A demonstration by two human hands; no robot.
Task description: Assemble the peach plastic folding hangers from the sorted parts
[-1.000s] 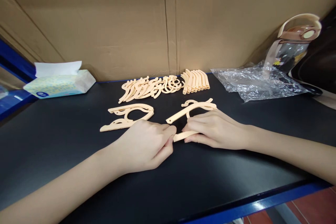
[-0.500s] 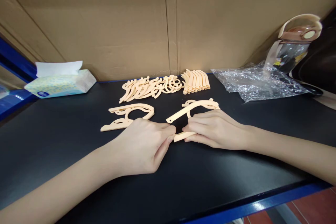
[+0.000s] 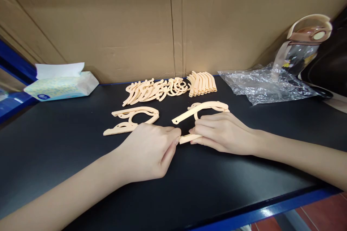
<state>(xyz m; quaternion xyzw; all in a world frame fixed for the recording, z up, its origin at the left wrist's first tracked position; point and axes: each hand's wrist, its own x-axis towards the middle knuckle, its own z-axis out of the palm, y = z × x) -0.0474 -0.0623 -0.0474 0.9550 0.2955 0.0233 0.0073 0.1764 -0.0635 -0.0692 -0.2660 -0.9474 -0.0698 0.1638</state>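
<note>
My right hand (image 3: 226,133) is wrapped round a cream plastic folding piece (image 3: 202,110), whose long curved arm with a hole at its tip lies above my fingers and whose lower arm points left. My left hand (image 3: 151,148) is closed in a pinch at the tip of that lower arm; what its fingertips hold is hidden. Just behind my left hand lies a similar folded piece (image 3: 121,128) with a round opening. Farther back are a pile of loose cream hooks and curved parts (image 3: 148,91) and a neat row of curved arms (image 3: 203,83).
A tissue pack (image 3: 62,86) lies at the back left of the black table (image 3: 189,195). Crumpled clear plastic (image 3: 268,85) and a bottle with a handle (image 3: 303,47) are at the back right. Cardboard (image 3: 108,25) stands behind.
The upper arm of the piece in my right hand has shifted slightly up and right. Its lower arm has risen a little. Both hands stay nearly in place.
</note>
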